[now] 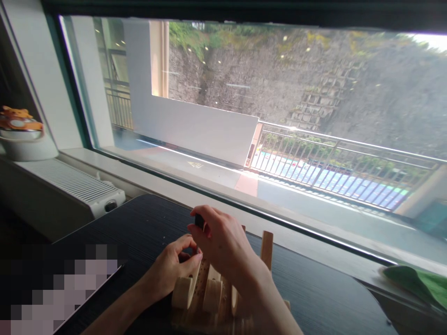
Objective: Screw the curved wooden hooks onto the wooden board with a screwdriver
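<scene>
A wooden assembly (200, 288) with rounded wheel-like pieces and rows of small holes sits on the dark table below my hands. An upright wooden slat (267, 249) rises on its right side. My right hand (226, 237) is closed above the assembly, its fingers gripping a short black handle (199, 221); the rest of that tool is hidden. Lower and to the left, my left hand (179, 258) pinches thumb and finger together at the assembly's far left end. Whatever is in that pinch is too small to make out.
The dark table (314, 288) has a rounded edge along a window sill (157, 179). A white slatted heater (87, 186) stands at the left, with a white container (30, 144) on top. Green cloth-like material (419, 284) lies at the right. A blurred-out patch (52, 298) covers the lower left.
</scene>
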The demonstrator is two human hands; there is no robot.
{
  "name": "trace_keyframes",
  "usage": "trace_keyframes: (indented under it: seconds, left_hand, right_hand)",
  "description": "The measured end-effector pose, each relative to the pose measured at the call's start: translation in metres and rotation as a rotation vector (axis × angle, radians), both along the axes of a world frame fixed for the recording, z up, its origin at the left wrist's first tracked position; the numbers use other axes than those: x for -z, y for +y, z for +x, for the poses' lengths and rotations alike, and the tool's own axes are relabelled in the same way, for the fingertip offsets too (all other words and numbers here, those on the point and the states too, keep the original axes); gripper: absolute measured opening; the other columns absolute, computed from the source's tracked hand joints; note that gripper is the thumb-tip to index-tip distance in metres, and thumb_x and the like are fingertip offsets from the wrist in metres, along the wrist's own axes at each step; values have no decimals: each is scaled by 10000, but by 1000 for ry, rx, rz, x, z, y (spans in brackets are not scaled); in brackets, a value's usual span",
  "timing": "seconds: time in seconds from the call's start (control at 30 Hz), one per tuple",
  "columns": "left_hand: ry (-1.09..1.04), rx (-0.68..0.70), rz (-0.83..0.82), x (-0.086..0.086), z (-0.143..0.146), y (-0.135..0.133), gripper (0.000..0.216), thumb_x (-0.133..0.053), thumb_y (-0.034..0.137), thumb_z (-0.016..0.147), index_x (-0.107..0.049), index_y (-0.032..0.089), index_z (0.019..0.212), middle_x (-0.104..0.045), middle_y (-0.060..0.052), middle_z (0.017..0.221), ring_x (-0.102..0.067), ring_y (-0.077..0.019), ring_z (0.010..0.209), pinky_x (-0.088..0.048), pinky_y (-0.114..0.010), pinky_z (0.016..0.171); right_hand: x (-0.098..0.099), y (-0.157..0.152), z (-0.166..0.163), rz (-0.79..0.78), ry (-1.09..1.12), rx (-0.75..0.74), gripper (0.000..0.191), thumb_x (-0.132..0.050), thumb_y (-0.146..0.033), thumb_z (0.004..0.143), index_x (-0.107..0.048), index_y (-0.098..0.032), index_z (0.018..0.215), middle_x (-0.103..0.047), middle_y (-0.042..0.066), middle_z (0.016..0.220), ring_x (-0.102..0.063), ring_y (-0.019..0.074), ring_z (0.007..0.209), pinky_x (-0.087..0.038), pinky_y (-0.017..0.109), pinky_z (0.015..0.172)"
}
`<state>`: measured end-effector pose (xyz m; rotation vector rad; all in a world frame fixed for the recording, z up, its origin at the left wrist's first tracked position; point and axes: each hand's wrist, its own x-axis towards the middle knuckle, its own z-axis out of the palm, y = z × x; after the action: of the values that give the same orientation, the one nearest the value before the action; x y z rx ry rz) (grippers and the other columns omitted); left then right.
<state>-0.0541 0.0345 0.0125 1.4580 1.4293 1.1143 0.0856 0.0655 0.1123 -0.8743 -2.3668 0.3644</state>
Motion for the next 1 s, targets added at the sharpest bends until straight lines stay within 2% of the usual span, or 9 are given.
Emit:
trace_keyframes:
  seconds: [0.17,0.33,0.5,0.63,0.87,1.0]
  left_hand:
    - [10,-1,1,4,-1,2,123,-546,294,737,-600,198,792,-655,1,704,-614,-169,666,-468,-217,545]
    - [20,0,6,6,-3,2,107,-554,298,736,-591,203,769,-668,-3,741,-635,-180,691,-482,-226,571]
    - [26,7,32,4,-2,2,106,-544,295,751,-583,198,767,-650,2,726,-619,-167,670,-478,-230,580]
    - [31,19,59,3,-2,3,140,-541,328,766,-580,195,749,-630,11,714,-594,-148,633,-463,-224,560]
    - [4,-3,21,6,-2,2,128,-564,303,738,-622,202,793,-656,9,688,-620,-179,686,-471,-223,559]
    - [12,-13,19,6,-3,2,129,-578,298,733,-613,194,803,-656,0,702,-630,-193,717,-477,-229,570]
  right_hand:
    - [-6,-5,6,8,14,-40,283,-524,-274,901,-613,-221,1165,-673,39,1012,-614,125,746,-428,234,661]
    - [-3,-4,4,14,45,-97,252,-486,-222,922,-641,-235,1121,-690,21,1018,-633,136,844,-424,223,709]
    - [0,2,-4,82,-47,49,220,-510,-272,915,-639,-231,1087,-699,29,923,-625,141,716,-387,238,617]
    - [-1,4,-4,93,-84,153,221,-504,-317,918,-648,-223,1056,-696,30,857,-621,154,686,-381,257,615]
    - [-4,-8,4,16,-34,-46,376,-445,-216,913,-550,-241,1273,-678,48,1090,-637,146,809,-429,242,683]
    - [-5,-10,3,-13,-30,-80,364,-449,-220,927,-554,-264,1273,-697,25,1044,-641,138,787,-420,234,663]
